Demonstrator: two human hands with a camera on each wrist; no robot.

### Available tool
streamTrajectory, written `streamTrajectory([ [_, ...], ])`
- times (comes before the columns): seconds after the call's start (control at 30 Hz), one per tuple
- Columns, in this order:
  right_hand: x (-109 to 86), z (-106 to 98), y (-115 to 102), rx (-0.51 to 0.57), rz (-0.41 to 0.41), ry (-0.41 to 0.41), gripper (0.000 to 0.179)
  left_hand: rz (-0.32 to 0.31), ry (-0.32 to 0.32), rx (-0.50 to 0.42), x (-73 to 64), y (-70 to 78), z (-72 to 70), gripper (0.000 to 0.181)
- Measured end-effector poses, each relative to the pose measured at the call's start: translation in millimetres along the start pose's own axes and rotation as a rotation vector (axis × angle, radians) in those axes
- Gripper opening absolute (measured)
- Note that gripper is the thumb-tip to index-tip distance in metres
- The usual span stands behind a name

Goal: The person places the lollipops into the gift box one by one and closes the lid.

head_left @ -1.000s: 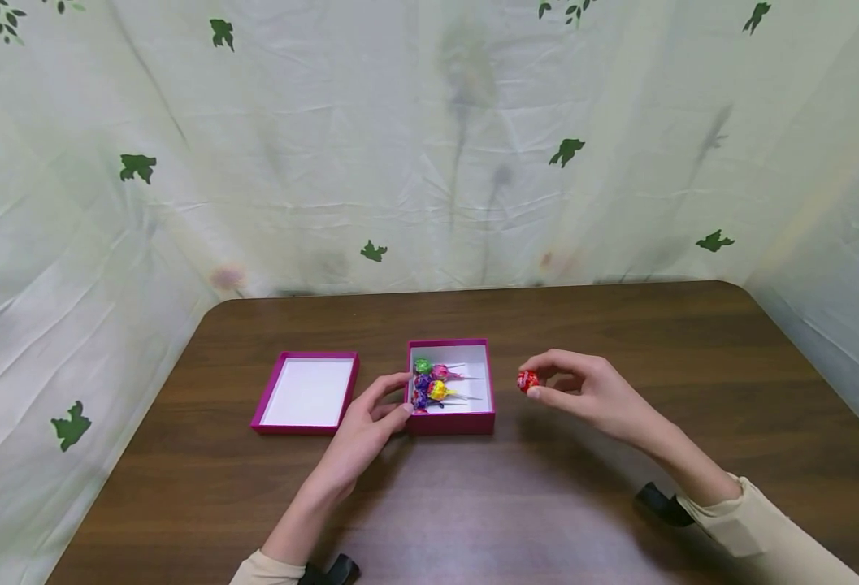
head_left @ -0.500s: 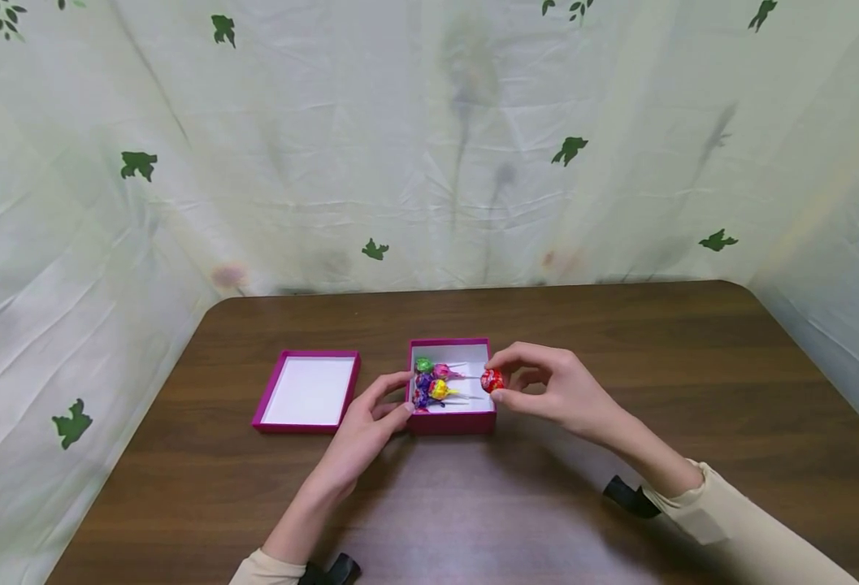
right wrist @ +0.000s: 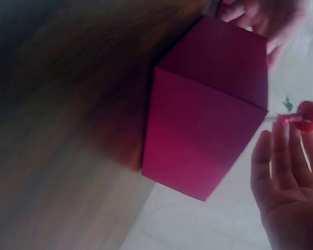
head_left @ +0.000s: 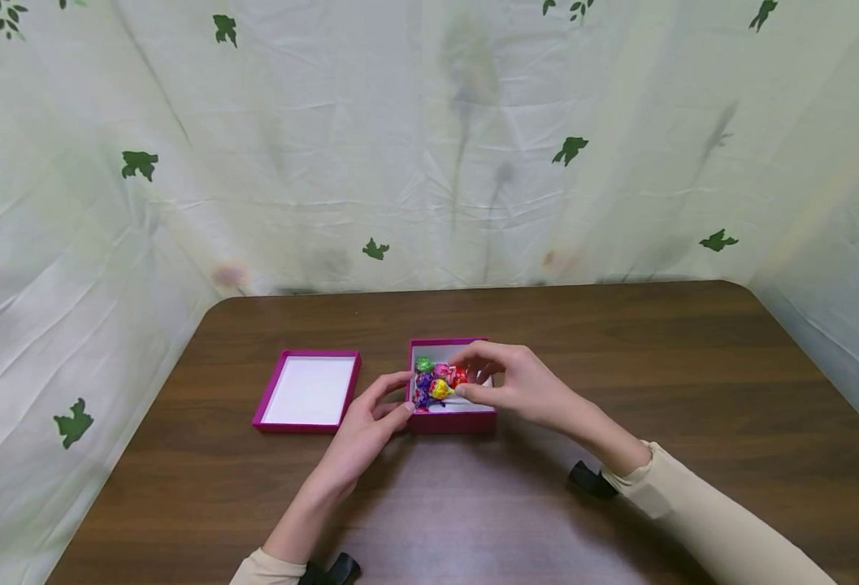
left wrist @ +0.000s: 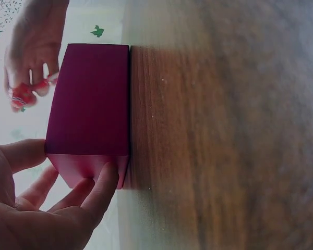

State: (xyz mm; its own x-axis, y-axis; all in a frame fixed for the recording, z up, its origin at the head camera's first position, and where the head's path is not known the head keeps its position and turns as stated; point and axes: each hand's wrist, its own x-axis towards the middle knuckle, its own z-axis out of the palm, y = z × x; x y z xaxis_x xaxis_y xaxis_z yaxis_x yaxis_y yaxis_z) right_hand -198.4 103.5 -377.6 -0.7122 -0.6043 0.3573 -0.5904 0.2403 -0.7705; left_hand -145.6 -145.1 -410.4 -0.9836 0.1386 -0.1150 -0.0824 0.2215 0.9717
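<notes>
My left hand holds the left side of a magenta box, thumb at the near left corner and fingertips against the side wall. Over the open box, my right hand pinches a red-wrapped lollipop between thumb and forefinger. Its thin stick shows beside the wrapper in the right wrist view, where the candy's head appears above the rim. Inside the box lie several lollipops, including a green one, a yellow one and a purple one, heads at the left.
The box's lid lies inside-up on the brown wooden table, left of the box. A pale curtain with green leaf prints hangs behind the table. Black wrist camera mounts sit at the sleeves.
My right hand has moved left with the red lollipop, from beside the box to over its inside. My left hand and the box have stayed in place.
</notes>
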Motion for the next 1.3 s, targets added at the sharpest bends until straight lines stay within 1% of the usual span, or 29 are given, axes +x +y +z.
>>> streamTrajectory([
  [0.17,6.7,5,8,-0.072,0.051,-0.079,0.031,0.011,-0.001,-0.008,-0.8,1.7,0.4,0.043],
  [0.33,14.0,8,14,-0.146,0.083,-0.146,0.025,0.015,-0.003,-0.032,-1.7,2.9,0.8,0.042],
  [0.47,19.5,9,16,-0.208,0.09,-0.217,0.02,0.026,-0.011,-0.047,-2.2,2.8,0.5,0.043],
  [0.57,23.6,10,15,-0.242,0.08,-0.262,0.017,0.034,-0.01,-0.045,-2.0,2.5,0.4,0.043],
  [0.73,30.0,12,15,-0.314,0.064,-0.31,0.014,0.037,-0.011,-0.042,-1.6,2.0,0.2,0.042],
  [0.87,31.8,15,15,-0.419,0.091,-0.329,0.013,0.038,-0.015,-0.047,-1.7,2.2,0.4,0.042],
  [1.0,31.7,19,15,-0.518,0.102,-0.318,0.012,0.029,-0.015,-0.041,-1.8,3.5,0.7,0.042],
  [1.1,31.8,21,17,-0.554,0.092,-0.309,0.01,0.023,-0.013,-0.037,-1.9,4.1,0.9,0.042],
  [1.3,33.1,21,18,-0.557,0.097,-0.322,0.011,0.019,-0.01,-0.031,-2.0,3.6,0.7,0.042],
])
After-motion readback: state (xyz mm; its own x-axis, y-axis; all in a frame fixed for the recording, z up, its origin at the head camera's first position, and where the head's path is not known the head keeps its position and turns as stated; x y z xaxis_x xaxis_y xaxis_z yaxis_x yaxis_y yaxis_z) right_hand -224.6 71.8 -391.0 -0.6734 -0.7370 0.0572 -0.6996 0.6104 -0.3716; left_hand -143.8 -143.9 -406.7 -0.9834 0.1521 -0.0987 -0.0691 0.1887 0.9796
